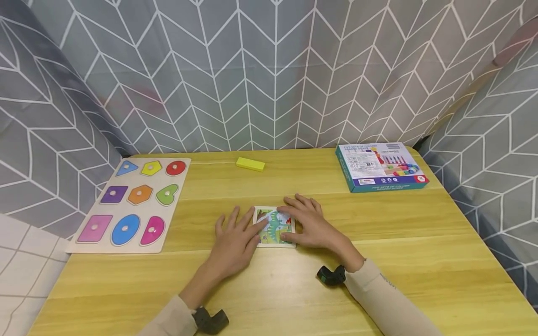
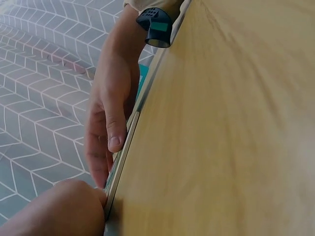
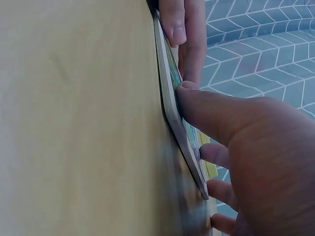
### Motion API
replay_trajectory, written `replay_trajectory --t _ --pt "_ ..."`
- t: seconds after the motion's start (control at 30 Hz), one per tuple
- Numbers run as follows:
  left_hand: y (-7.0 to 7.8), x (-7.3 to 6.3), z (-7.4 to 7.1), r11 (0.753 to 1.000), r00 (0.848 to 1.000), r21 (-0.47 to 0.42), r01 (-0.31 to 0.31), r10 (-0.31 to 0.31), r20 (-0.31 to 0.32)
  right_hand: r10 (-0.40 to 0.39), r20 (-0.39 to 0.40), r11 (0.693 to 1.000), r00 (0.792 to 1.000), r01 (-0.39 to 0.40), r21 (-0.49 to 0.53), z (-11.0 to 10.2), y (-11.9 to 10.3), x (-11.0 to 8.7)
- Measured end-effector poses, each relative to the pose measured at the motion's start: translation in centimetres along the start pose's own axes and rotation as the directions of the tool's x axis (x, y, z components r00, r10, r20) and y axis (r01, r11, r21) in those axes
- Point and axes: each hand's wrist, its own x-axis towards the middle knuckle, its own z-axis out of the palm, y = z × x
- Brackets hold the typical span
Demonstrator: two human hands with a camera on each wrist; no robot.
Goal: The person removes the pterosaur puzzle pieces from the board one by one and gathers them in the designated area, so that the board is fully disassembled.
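Note:
A small square picture puzzle (image 1: 274,227) with a pale frame and a green striped creature on it lies flat on the wooden table. From its left side my left hand (image 1: 235,245) reaches in, index finger extended onto the picture and the other fingers spread on the table. My right hand (image 1: 310,225) touches the puzzle from the right, thumb and index finger on its face. In the right wrist view the right thumb (image 3: 204,105) presses on the picture beside the board's thin edge (image 3: 172,110). The left wrist view shows the right hand (image 2: 110,98) beyond the left one.
A shape board (image 1: 172,214) with several coloured knobbed pieces lies at the left. At the back is a yellow block (image 1: 250,164). A blue-edged toy box (image 1: 380,166) sits at the back right. Patterned grey curtains (image 1: 260,74) border the table's back and sides.

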Motion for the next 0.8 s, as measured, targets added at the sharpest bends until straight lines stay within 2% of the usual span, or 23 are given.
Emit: replay_trajectory --t 0.4,0.8 --pt "0.52 -0.02 -0.02 1.000 0.999 -0.004 0.017 -0.017 0.032 -0.003 -0.009 1.000 1.000 0.003 -0.002 0.19 -0.03 0.02" --pt "0.60 0.03 -0.17 1.000 0.999 0.015 0.023 -0.024 0.033 0.005 0.000 1.000 1.000 -0.005 -0.019 0.30 0.07 0.20"
